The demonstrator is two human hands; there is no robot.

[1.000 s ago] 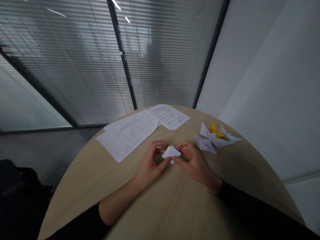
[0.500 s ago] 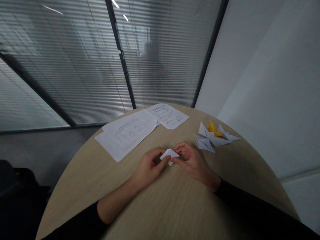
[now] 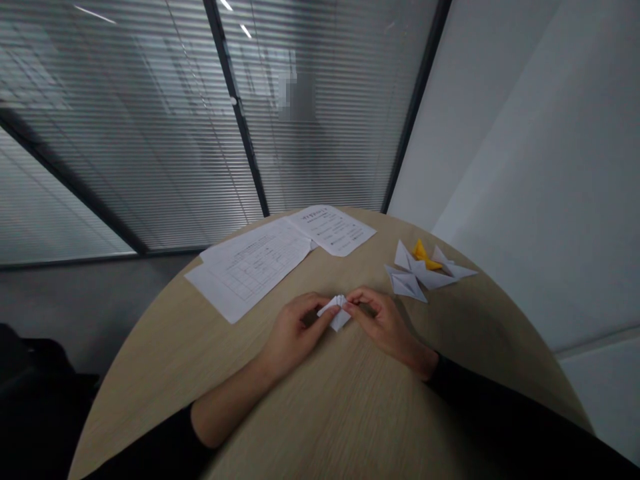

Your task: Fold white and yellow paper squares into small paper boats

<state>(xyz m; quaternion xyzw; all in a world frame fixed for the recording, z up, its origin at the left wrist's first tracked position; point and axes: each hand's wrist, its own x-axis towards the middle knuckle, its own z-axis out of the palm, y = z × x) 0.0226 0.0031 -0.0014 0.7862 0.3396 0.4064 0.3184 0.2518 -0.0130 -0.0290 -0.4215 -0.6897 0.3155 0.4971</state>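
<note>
Between my hands is a small piece of folded white paper [image 3: 341, 320], with layered pleats along its top and a pointed lower end. My left hand [image 3: 303, 330] pinches its left side, thumb lying across the front. On the other side my right hand [image 3: 383, 323] grips the upper right part between thumb and fingertips. Both hands rest low over the wooden table [image 3: 320, 413]. My fingers hide some of the paper's edges.
Right of my hands lie several white folded paper shapes [image 3: 407, 285] with a yellow folded paper piece [image 3: 426, 257] among them. Printed sheets [image 3: 265, 257] spread along the far left of the round table. Beyond stands a glass partition with blinds [image 3: 320, 153]; a white wall [image 3: 525, 200] is at right.
My right thumb and fingers have shifted up and inward on the folded paper, and its lower part shows more. The whole view has moved slightly.
</note>
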